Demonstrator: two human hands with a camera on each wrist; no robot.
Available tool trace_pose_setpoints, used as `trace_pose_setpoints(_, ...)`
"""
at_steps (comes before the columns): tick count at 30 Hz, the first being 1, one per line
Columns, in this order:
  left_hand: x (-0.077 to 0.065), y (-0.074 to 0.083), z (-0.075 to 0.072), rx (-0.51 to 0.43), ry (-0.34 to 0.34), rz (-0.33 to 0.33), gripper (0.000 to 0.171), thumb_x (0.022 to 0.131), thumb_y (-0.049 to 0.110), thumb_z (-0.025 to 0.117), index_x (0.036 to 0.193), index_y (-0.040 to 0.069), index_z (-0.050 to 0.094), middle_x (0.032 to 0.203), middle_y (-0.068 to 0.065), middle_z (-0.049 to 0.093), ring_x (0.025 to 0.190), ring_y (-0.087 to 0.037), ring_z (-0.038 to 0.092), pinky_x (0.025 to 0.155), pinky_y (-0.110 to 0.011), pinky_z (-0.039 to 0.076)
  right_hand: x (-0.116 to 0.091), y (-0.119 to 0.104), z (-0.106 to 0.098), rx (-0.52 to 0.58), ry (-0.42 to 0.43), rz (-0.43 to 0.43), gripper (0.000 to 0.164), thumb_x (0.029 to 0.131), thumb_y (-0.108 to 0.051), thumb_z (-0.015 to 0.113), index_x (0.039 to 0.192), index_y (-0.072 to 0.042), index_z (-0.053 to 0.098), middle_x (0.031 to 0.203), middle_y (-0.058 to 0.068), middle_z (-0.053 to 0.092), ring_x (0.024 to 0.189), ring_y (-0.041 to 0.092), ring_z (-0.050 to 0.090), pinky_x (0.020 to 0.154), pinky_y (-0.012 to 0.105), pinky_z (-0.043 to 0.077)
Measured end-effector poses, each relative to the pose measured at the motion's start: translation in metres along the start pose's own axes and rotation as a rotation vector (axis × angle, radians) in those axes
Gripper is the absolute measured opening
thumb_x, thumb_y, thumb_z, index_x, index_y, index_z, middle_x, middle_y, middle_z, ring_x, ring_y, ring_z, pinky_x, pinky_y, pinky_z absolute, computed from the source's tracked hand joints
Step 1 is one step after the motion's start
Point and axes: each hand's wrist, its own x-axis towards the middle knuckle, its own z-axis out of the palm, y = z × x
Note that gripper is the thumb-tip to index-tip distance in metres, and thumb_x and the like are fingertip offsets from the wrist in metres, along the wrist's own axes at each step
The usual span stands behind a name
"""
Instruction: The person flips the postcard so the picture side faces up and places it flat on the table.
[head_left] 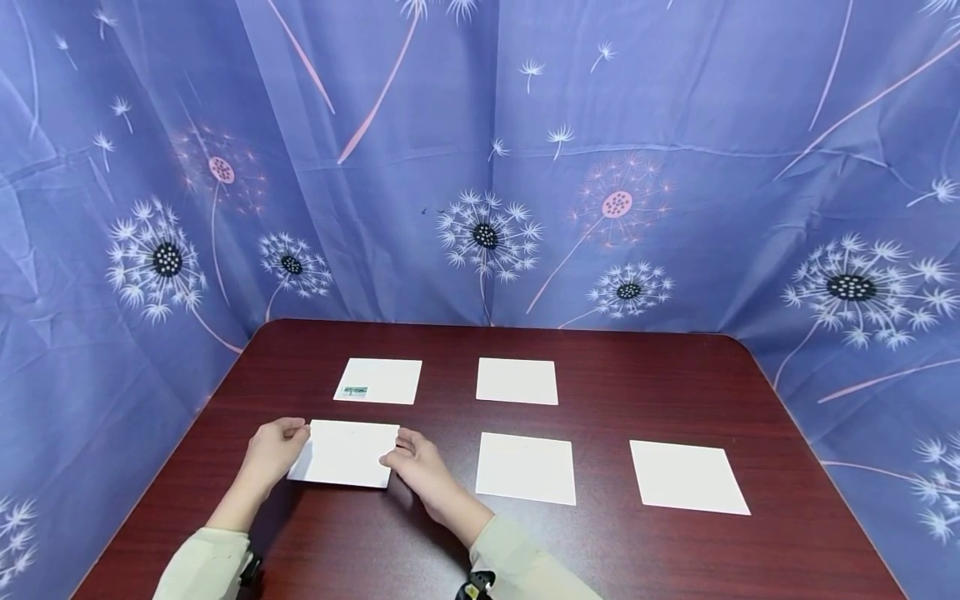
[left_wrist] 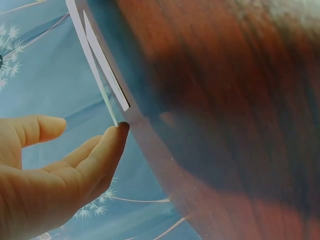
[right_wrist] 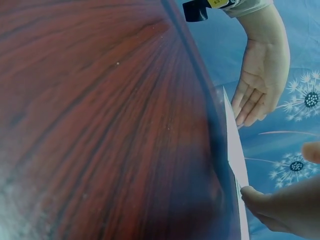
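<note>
White rectangular card (head_left: 347, 455) is showing a plain face, hovering just nearside of the green-printed card (head_left: 387, 377) | left hand (head_left: 272, 455) is supporting one short edge with extended fingertips, thumb apart | right hand (head_left: 429, 477) is touching the opposite edge likewise

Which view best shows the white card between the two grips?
The head view: the white card shows nearly its whole upper face, with the left grip and right grip at its sides. The left wrist view catches it almost edge-on as a thin strip; the right wrist view, only a narrow, slanted strip.
</note>
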Motion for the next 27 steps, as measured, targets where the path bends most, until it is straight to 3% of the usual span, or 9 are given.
trace_pose_setpoints(8, 0.0, 0.001, -0.002, 0.001, 0.005, -0.013, 0.037, 0.093, 0.01, 0.052, 0.116, -0.018, 0.057, 0.105, -0.031, 0.065, 0.102, -0.045, 0.06, 0.086, -0.052, 0.047, 0.003, 0.001, 0.0, 0.047, 0.023, -0.035, 0.062, 0.083, -0.004, 0.058, 0.137, 0.019, 0.034, 0.134, 0.033, 0.044, 0.125, 0.041, 0.046, 0.1, 0.039, 0.045)
trace_pose_setpoints(18, 0.001, 0.003, 0.0, -0.013, 0.011, -0.032, 0.038, 0.092, 0.011, 0.051, 0.116, -0.018, 0.057, 0.102, -0.031, 0.064, 0.096, -0.042, 0.061, 0.078, -0.047, 0.05, 0.005, -0.001, -0.002, 0.089, 0.07, -0.043, 0.057, 0.086, 0.002, 0.054, 0.137, 0.018, 0.035, 0.132, 0.028, 0.049, 0.123, 0.037, 0.051, 0.098, 0.034, 0.046)
trace_pose_setpoints(27, -0.001, 0.015, -0.007, 0.005, 0.031, 0.01, 0.04, 0.093, 0.011, 0.051, 0.12, -0.018, 0.055, 0.104, -0.032, 0.064, 0.097, -0.042, 0.061, 0.077, -0.045, 0.051, 0.007, -0.008, -0.003, 0.114, 0.083, -0.07, 0.057, 0.085, 0.002, 0.054, 0.138, 0.015, 0.037, 0.131, 0.022, 0.051, 0.122, 0.033, 0.052, 0.097, 0.032, 0.047)
